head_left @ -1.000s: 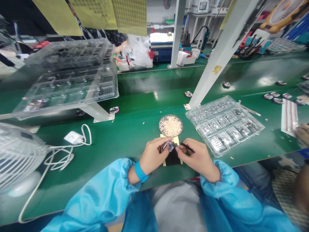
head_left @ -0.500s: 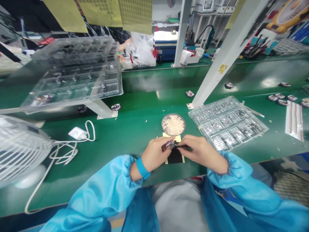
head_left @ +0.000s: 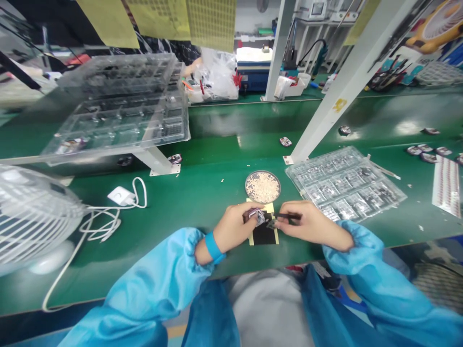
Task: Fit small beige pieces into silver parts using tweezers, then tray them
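Note:
Between its thumb and fingers, my left hand (head_left: 233, 225) grips a small purple-edged electronic part (head_left: 257, 216) with a silvery inside. My right hand (head_left: 303, 220) is closed around dark tweezers (head_left: 287, 216) that point left toward that part. A small greenish piece (head_left: 272, 223) shows at the right fingertips; its kind is too small to make out. Both hands hover over a black pad (head_left: 265, 235) with pale yellow edges. Just beyond them stands a round dish (head_left: 263, 186) full of tiny cream and dark bits.
To the right lies a clear compartment tray (head_left: 345, 183) of small parts. A white fan (head_left: 32, 217) and a cabled white adapter (head_left: 122, 196) stand left. A slanted post (head_left: 325, 108) rises behind the tray; clear trays (head_left: 123, 108) sit on a raised shelf.
My right hand has drawn a little to the right, widening the gap between the hands. The part in my left hand shows more of its silvery inside. The whole view has shifted slightly.

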The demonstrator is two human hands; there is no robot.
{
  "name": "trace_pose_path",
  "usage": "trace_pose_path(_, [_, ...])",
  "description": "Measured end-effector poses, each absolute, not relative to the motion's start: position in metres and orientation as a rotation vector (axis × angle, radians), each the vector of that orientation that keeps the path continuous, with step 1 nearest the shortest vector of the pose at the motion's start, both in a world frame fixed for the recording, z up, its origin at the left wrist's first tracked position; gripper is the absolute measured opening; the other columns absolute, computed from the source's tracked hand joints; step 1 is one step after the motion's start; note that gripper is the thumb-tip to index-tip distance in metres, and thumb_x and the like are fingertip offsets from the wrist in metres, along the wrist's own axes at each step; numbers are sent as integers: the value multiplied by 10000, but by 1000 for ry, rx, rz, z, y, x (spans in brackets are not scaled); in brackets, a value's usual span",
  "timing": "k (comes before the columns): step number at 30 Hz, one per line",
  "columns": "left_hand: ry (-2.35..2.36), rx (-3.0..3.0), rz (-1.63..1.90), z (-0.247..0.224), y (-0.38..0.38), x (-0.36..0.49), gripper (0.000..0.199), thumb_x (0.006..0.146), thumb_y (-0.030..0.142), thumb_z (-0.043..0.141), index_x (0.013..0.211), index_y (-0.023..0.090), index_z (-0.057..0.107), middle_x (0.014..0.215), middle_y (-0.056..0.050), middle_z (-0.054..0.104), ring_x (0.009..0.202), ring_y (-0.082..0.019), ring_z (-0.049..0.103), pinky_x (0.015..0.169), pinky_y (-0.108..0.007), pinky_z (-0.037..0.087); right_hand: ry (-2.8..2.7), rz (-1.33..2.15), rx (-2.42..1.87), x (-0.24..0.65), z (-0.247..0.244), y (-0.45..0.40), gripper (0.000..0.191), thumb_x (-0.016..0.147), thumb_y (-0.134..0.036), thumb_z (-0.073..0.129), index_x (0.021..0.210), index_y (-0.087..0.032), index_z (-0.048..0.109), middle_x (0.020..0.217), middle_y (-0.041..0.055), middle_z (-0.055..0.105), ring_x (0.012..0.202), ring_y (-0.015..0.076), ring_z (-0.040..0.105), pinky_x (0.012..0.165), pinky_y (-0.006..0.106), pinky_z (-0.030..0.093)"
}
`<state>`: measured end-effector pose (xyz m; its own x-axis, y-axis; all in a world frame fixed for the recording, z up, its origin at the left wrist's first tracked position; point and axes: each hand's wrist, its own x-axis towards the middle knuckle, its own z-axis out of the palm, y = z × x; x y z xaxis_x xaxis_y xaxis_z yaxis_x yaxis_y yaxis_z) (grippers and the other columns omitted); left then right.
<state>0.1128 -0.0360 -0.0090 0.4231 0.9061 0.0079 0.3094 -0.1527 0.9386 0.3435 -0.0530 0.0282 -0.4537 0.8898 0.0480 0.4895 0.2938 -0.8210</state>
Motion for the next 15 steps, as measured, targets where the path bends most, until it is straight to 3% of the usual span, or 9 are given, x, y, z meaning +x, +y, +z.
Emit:
trace_pose_path(4, [968, 1351, 754, -10, -33, 115, 211, 801, 117, 624, 1005, 167, 638, 930, -59, 750, 825, -175, 698, 756, -272, 523, -1694, 1084, -1356, 343, 18, -64, 228, 862, -341, 671, 722, -197, 564, 649, -24, 533, 584, 123, 481, 536, 243, 381])
trace_pose_path(7, [953, 1256, 753, -6, -32, 116, 231, 752, 126, 701, 959, 159, 605, 864, -43, 738, 769, -160, 689, 725, -260, 517, -1495, 1109, -1377, 339, 11, -71, 246, 856, -370, 680, 728, -198, 559, 652, -18, 558, 591, 130, 499, 549, 246, 394])
trace_pose_path(12, [958, 1309, 749, -6, -28, 115, 253, 808, 256, 726, 1029, 139, 690, 949, -81, 750, 822, -170, 686, 766, -275, 524, -1423, 1213, -1310, 330, 4, -79, 261, 845, -399, 694, 737, -194, 573, 672, -8, 569, 623, 142, 524, 573, 252, 420])
trace_pose_path(15, [958, 1340, 764, -9, -27, 115, 229, 802, 295, 748, 965, 138, 715, 909, -74, 746, 787, -162, 671, 738, -265, 521, -1433, 1241, -1288, 325, 3, -83, 282, 846, -411, 692, 724, -188, 567, 675, -5, 560, 627, 140, 513, 578, 253, 416])
